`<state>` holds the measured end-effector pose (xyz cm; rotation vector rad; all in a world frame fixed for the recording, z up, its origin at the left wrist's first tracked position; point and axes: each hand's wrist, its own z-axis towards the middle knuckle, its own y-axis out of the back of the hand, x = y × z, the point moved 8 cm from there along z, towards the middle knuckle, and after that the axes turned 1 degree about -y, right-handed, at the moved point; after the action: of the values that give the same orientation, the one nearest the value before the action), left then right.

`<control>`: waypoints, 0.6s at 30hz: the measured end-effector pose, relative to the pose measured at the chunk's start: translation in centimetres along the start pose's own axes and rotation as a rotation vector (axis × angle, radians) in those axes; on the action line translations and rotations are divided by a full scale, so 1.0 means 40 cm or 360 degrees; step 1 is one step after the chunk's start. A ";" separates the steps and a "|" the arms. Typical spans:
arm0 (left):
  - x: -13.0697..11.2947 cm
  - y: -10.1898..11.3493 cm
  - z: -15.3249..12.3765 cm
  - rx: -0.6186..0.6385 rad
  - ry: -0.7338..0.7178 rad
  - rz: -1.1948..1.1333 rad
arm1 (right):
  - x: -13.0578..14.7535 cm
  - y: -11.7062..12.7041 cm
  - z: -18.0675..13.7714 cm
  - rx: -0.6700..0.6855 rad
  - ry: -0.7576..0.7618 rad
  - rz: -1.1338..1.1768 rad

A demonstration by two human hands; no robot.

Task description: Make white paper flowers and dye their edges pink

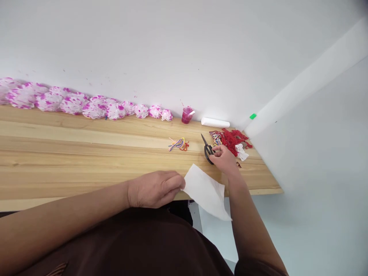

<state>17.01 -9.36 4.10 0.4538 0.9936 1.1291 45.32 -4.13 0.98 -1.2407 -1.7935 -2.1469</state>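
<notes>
My left hand [159, 188] is closed at the front edge of the table, pinching the left edge of a thin white sheet [205, 190]. The sheet looks like tissue paper and hangs out over the table edge. Farther right, the thumb and fingers of my right hand [224, 158] close on a handle of the black scissors [207, 148]. The scissors' blades point away from me, and my fingers hide part of the handles. A small bunch of coloured strings [178, 144] lies left of the scissors.
Pink-spotted white paper balls [73, 102] line the wall. A cup of dark pink liquid [187, 115] and a white roll [215, 122] stand at the back. Red yarn [231, 140] and a crumpled white piece [241, 152] lie near the table's right end.
</notes>
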 end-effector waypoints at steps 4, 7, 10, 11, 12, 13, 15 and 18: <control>-0.035 0.023 -0.045 0.0030 -0.0021 -0.0026 | 0.045 -0.039 -0.047 0.0087 0.0080 0.0145; -0.045 0.078 -0.074 -0.0105 -0.0118 0.0146 | 0.120 -0.085 -0.070 0.0179 0.0264 0.0128; -0.031 0.146 -0.126 -0.0213 -0.0112 0.0530 | 0.182 -0.134 -0.075 0.0189 0.0387 -0.0115; -0.023 0.170 -0.152 -0.0224 -0.0084 0.0631 | 0.195 -0.146 -0.073 0.0166 0.0418 -0.0210; -0.014 0.199 -0.182 -0.0267 -0.0034 0.0728 | 0.203 -0.154 -0.069 0.0138 0.0438 -0.0302; -0.006 0.228 -0.216 -0.0308 0.0026 0.0817 | 0.206 -0.159 -0.065 0.0114 0.0451 -0.0387; 0.016 0.277 -0.292 -0.0342 0.0217 0.0971 | 0.198 -0.160 -0.054 0.0079 0.0437 -0.0538; 0.053 0.328 -0.410 -0.0376 0.0632 0.1079 | 0.174 -0.134 -0.041 0.0001 0.0369 -0.0699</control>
<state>-3.62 -4.94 4.48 0.3901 1.0557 1.9818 36.99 -0.97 1.07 -0.5980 -2.1077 -2.3771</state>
